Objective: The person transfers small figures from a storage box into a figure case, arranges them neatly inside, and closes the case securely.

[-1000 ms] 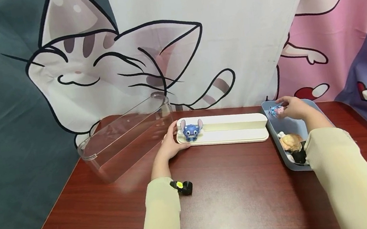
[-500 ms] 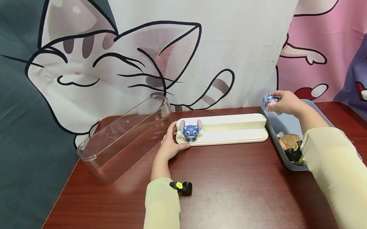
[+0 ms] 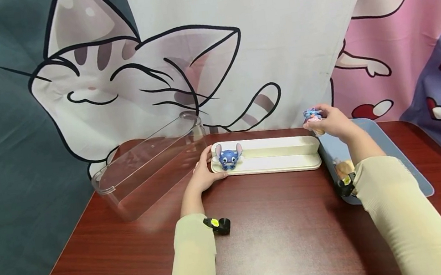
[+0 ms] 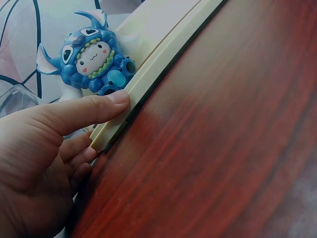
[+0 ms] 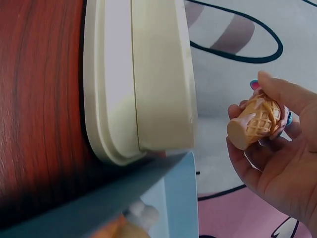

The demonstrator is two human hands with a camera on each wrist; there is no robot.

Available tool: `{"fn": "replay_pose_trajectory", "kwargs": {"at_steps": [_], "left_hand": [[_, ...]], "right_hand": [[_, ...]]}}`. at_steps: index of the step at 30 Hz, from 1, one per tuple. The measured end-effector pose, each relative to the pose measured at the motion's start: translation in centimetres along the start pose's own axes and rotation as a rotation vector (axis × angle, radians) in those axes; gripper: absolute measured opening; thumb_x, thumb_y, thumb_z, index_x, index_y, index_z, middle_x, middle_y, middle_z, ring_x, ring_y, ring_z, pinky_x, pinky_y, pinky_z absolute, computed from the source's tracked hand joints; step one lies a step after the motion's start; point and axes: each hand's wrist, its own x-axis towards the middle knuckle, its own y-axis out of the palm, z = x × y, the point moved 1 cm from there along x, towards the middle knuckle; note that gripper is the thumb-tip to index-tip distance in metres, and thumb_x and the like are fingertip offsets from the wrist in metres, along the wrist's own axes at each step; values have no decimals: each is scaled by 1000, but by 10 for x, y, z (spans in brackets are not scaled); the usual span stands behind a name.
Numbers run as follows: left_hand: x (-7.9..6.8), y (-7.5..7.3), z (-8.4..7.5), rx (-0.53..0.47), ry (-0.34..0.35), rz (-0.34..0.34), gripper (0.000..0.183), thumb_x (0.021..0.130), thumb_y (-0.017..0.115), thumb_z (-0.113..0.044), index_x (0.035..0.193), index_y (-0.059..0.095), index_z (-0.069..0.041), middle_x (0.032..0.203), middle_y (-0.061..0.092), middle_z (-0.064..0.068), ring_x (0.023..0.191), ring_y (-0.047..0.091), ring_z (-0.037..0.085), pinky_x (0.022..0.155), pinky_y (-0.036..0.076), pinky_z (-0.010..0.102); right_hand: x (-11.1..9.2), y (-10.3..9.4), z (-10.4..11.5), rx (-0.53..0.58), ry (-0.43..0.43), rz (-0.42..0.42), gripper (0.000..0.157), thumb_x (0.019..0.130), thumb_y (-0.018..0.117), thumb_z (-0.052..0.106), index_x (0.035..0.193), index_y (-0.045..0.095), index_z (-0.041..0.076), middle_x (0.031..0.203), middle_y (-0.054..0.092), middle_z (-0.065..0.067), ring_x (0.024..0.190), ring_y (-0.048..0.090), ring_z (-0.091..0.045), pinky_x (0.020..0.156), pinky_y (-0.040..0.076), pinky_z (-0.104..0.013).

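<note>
My left hand grips the left end of a cream two-step display stand, with the thumb along its front edge and the other fingers round the end. A blue big-eared figurine sits on the stand's left end, just above that thumb; in the left wrist view it shows a white smiling face. My right hand pinches a small blue and pink figurine, raised above the stand's right end. The right wrist view shows its waffle-cone base between thumb and fingers.
A blue-grey tray stands to the right of the stand, holding a tan figurine and others partly hidden by my right forearm. At the left a clear plastic cover lies on the brown table. A printed curtain hangs behind.
My right hand has lifted the small figurine out of the tray and moved it left, up over the stand's right end. The left hand keeps its grip on the stand.
</note>
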Motion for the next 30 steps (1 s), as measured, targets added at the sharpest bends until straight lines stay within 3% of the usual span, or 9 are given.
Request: {"fn": "replay_pose_trajectory", "kwargs": {"at_steps": [9,17,25,30], "left_hand": [[-1,-1,-2,-3,6,4,99,68,83,-17,145,22,-20,142,40,8,125,36,26,105,14,50],[0,-1,-3,-8,1,6,99,67,83,-17,146,22,-20,141,40,7,125,35,26,105,14,49],[1,-1,-1,-7,6,7,99,68,83,-18,145,22,-19,142,40,8,125,35,26,104,14,50],[0,-1,0,-2,0,6,98,68,83,-18,145,22,-20,142,39,8,125,35,25,105,14,50]], "right_hand": [[4,18,9,131,-28,84,58,95,52,17,136,19,-8,114,44,-24,80,56,-3,74,46,-24],[5,27,13,157,-22,81,59,98,45,19,138,9,-5,121,36,-25,103,47,-27,79,41,-26],[3,31,17,254,-24,143,56,99,39,17,138,5,-4,117,35,-17,95,41,-11,87,35,-30],[2,33,19,281,-29,169,56,96,39,14,140,7,-2,118,36,-20,96,41,-14,86,34,-30]]}}
